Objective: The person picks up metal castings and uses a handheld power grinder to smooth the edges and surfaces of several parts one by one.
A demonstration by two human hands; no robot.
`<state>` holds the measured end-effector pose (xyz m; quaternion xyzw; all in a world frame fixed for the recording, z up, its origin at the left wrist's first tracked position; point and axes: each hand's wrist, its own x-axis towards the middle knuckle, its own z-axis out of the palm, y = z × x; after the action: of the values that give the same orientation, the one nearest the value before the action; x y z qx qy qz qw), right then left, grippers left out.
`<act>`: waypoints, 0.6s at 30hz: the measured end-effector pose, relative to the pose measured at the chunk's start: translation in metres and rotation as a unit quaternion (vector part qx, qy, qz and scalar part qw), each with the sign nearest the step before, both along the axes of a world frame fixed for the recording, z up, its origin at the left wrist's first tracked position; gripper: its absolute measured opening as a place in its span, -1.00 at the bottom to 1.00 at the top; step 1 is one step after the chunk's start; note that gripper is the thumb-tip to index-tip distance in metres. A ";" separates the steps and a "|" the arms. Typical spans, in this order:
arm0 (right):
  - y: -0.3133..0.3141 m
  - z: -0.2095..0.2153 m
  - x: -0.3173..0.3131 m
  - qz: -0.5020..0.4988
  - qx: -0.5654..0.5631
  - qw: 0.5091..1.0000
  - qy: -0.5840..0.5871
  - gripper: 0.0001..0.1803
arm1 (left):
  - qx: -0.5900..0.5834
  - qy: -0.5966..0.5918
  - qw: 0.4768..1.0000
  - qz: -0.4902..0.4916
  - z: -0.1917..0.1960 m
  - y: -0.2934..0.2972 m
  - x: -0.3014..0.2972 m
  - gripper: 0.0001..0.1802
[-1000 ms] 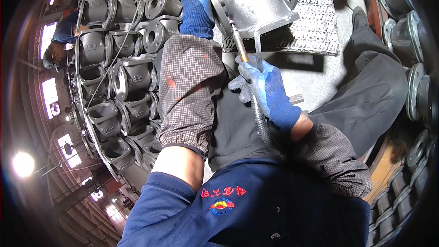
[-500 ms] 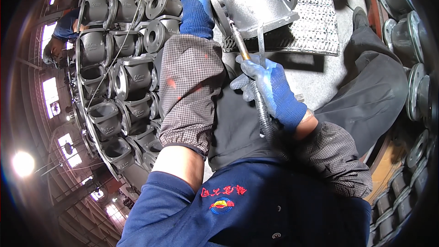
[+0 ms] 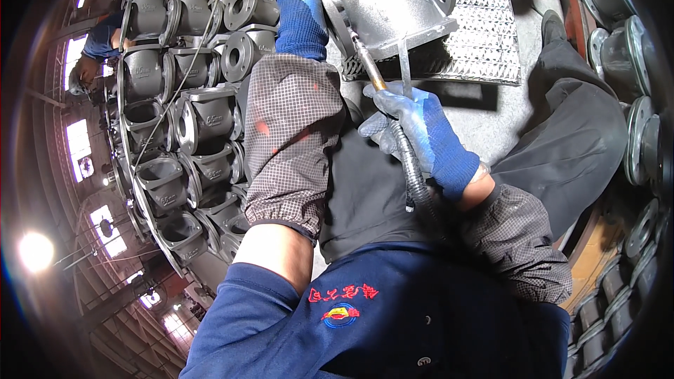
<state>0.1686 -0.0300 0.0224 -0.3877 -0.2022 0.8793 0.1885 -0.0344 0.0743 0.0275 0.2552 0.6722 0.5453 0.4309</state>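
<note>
A grey cast-iron valve body (image 3: 393,10) with round flanges lies tilted at the top. My left hand (image 3: 303,7), in a blue coated glove, is up against its left flange; the upper edge of the picture cuts off its fingers. My right hand (image 3: 414,123), gloved alike, is closed around a rotary grinder handpiece (image 3: 369,63) with a brass-coloured collar and a dark ribbed flexible shaft (image 3: 413,168). The thin tip of the handpiece reaches the inner side of that flange. A flat metal bar (image 3: 404,63) stands between the right hand and the lower flange; whether the hand holds it is unclear.
Under the valve body lies a patterned metal plate (image 3: 491,35). Stacked valve bodies (image 3: 210,116) fill the left, and others (image 3: 618,63) line the right side. My leg (image 3: 569,133) stretches out at right. At far left, another person (image 3: 98,49) bends beside the stacks.
My right hand has shifted slightly right and down, and the flexible shaft has swung a little right with it. The valve body has tilted very slightly; my left hand stays at the flange.
</note>
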 end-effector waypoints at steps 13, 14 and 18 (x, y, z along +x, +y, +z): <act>-0.007 -0.005 -0.006 -0.017 0.025 1.000 -0.006 -0.63 | -0.017 0.010 1.000 -0.024 0.005 -0.002 -0.009 -0.31; -0.005 -0.004 -0.004 -0.020 0.025 0.999 -0.008 -0.63 | -0.017 0.007 0.999 -0.026 0.004 -0.001 -0.003 -0.31; -0.001 0.000 -0.002 -0.001 0.004 1.000 -0.009 -0.68 | -0.002 0.019 1.000 0.010 0.004 -0.002 0.001 -0.30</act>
<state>0.1666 -0.0308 0.0228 -0.3950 -0.2064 0.8749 0.1895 -0.0338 0.0719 0.0313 0.2584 0.6835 0.5434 0.4133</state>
